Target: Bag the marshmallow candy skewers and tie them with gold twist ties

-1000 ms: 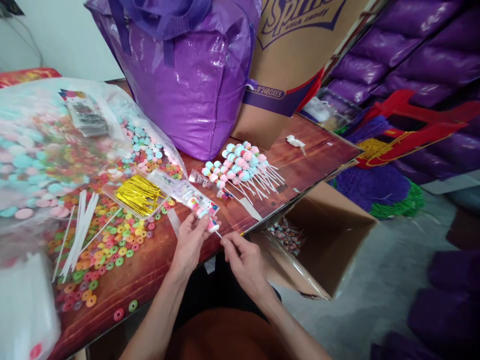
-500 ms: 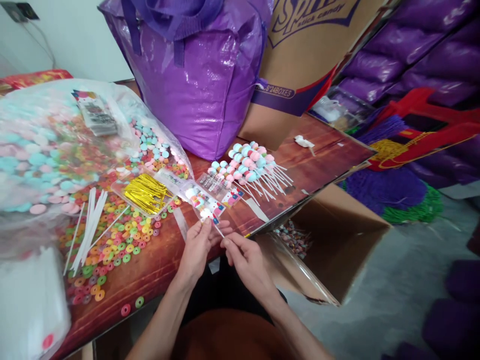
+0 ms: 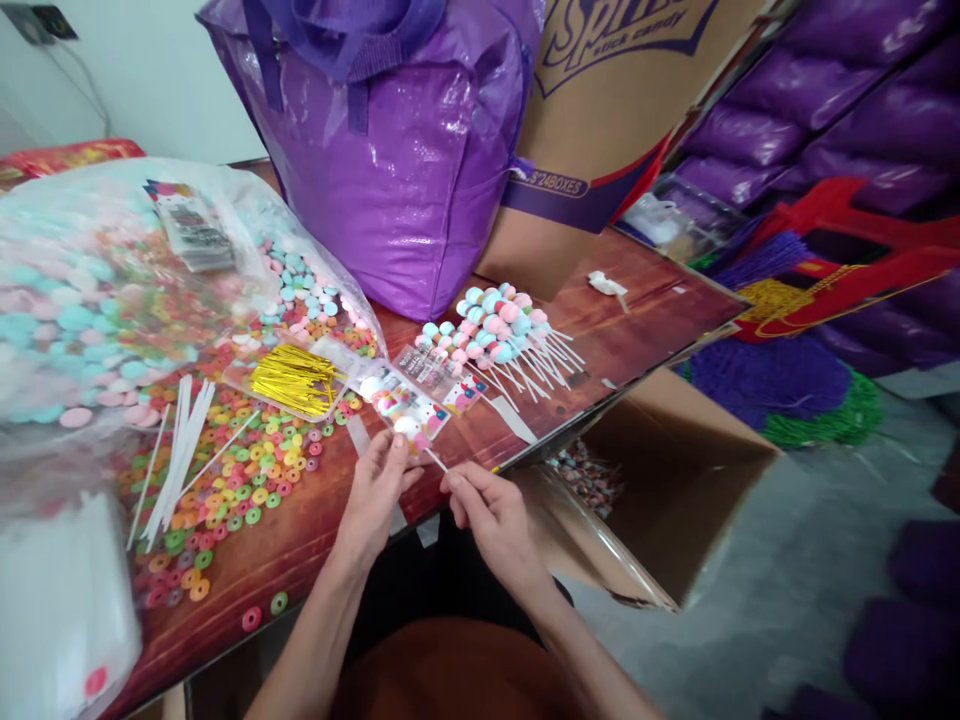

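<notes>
Clearly, the candy stick ran far-left to near-right, bagged end pinched by the left hand, bare end by the right hand.

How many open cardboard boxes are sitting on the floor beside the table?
1: the open cardboard box stands on the floor at the table's right edge, candy showing inside. Others may be hidden out of frame.

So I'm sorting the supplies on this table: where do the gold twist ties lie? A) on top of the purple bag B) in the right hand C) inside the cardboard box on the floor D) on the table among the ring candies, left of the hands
D: the gold ties lie on the table amid ring candies, left of the left hand and the right hand.
</notes>
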Tool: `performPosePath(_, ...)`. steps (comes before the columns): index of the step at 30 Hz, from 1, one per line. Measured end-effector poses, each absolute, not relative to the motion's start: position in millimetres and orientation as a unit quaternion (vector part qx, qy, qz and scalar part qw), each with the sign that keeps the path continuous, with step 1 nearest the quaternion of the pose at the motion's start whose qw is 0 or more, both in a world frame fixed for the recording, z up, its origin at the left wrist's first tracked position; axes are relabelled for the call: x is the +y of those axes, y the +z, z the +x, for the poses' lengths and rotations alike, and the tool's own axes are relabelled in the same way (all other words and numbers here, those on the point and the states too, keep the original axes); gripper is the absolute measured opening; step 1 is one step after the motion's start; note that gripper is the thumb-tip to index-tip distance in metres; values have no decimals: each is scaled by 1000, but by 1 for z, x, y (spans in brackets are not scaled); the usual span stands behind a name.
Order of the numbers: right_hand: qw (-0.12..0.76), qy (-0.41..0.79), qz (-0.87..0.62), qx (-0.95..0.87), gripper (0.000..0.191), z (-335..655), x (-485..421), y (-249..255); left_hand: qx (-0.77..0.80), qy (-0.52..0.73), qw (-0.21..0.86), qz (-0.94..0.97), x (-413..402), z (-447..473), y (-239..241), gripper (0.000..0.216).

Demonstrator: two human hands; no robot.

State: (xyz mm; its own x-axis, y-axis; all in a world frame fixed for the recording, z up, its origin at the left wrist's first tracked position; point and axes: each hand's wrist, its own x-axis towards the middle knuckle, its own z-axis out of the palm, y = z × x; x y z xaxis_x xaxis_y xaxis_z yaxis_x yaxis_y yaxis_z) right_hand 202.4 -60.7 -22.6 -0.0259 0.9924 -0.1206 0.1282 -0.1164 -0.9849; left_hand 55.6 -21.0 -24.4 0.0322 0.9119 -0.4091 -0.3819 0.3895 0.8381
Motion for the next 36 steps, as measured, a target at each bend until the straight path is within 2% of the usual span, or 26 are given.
performPosePath(6,410,477,-562,-537,30,192,-68,-26,481,509,676,228,-13,69,-24,49)
performPosePath(12,422,441,-573,-548,31,186,-63,-28,456,521,692,206,-23,82,-25,42)
performPosePath(18,432,473,-563,-522,34,186,-63,-23,441,494,715,224,-29,80,-18,40)
performPosePath(26,470,496,-549,-482,26,171,-50,-23,430,568,663,231,-33,83,-23,27)
performPosePath(36,463,533,-529,-471,33,158,-56,-17,426,619,645,139,-26,71,-13,30)
